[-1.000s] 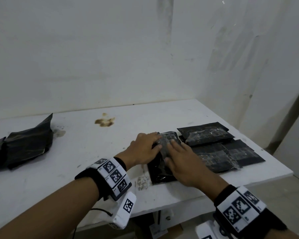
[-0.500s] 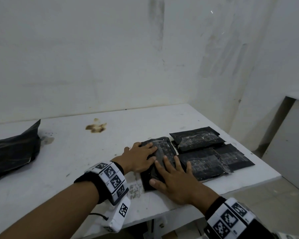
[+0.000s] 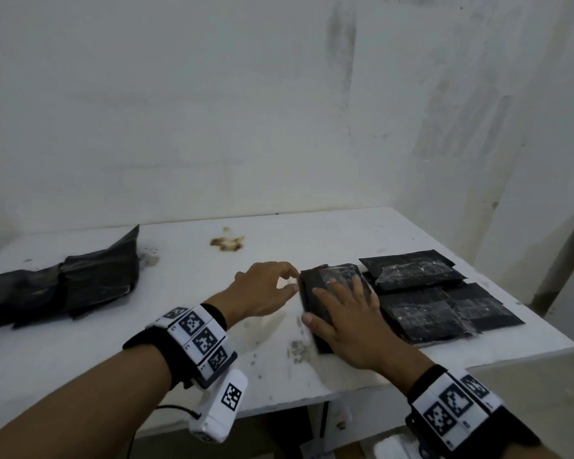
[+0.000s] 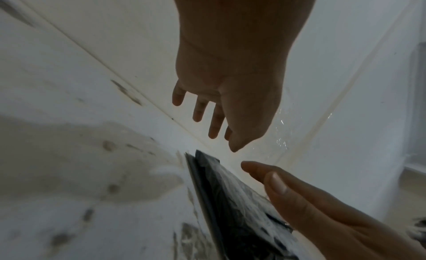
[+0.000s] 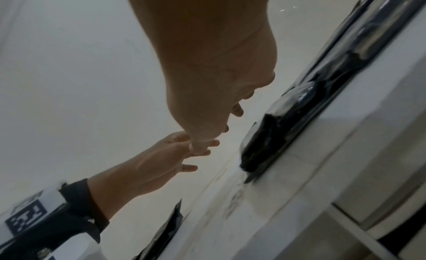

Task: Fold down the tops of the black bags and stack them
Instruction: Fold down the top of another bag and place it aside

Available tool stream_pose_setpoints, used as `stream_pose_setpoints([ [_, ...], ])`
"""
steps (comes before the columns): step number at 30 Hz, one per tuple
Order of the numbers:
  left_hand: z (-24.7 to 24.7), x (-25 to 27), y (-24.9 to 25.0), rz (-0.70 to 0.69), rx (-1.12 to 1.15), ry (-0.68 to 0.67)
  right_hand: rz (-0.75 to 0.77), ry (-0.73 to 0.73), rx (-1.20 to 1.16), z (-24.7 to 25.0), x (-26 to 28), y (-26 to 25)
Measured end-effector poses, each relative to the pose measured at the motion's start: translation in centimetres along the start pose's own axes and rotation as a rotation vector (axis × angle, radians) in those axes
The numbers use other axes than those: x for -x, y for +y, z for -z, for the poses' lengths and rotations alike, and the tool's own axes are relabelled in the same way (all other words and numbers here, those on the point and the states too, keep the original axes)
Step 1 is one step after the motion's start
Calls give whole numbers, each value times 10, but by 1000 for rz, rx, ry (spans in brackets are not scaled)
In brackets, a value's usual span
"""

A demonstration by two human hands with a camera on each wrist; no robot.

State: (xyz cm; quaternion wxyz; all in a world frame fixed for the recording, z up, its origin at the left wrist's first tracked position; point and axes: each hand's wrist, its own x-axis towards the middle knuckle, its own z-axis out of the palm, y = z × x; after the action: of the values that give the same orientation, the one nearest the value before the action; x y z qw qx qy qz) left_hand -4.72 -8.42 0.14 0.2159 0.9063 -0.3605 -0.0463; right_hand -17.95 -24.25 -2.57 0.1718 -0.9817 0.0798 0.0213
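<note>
A folded black bag (image 3: pixel 315 286) lies on the white table (image 3: pixel 186 326), right of centre. My right hand (image 3: pixel 342 306) is spread over it with straight fingers; whether the palm presses on it I cannot tell. In the right wrist view that bag (image 5: pixel 274 136) shows a little apart from the palm. My left hand (image 3: pixel 287 279) hovers just left of the bag, fingers relaxed, holding nothing. In the left wrist view its fingers (image 4: pixel 214 125) hang straight above the bag's corner (image 4: pixel 221 191). Three folded bags (image 3: pixel 421 313) lie flat to the right.
A pile of unfolded black bags (image 3: pixel 67 286) sits at the table's far left. A brown stain (image 3: pixel 227 243) marks the tabletop near the back wall. The front edge of the table (image 3: pixel 378 385) is close to my wrists. The table's right corner sits beside a grey upright (image 3: pixel 564 256).
My left hand has come off the bag and now hovers beside its left edge. My right hand moved from the bag's near end up over its middle.
</note>
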Motion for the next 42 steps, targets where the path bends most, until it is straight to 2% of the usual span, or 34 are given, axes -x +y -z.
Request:
stream_pose_setpoints([
  [5,43,57,-37,101,63,77,121,87,-145,-2,-1,-61],
  [13,98,171,-122,319,21,168,193,-14,-229,-24,2,-171],
  [19,118,225,-184,510,101,206,143,-95,-400,-39,-33,-230],
  [24,124,235,-224,522,70,190,24,-130,-626,-52,-75,-271],
  [31,115,215,-273,478,-42,115,-125,-126,-821,-83,-142,-308],
  [37,114,197,-302,487,-42,100,-125,-75,-869,-116,-194,-322],
  [42,119,194,-317,514,3,108,-157,-94,-939,-117,-207,-320],
])
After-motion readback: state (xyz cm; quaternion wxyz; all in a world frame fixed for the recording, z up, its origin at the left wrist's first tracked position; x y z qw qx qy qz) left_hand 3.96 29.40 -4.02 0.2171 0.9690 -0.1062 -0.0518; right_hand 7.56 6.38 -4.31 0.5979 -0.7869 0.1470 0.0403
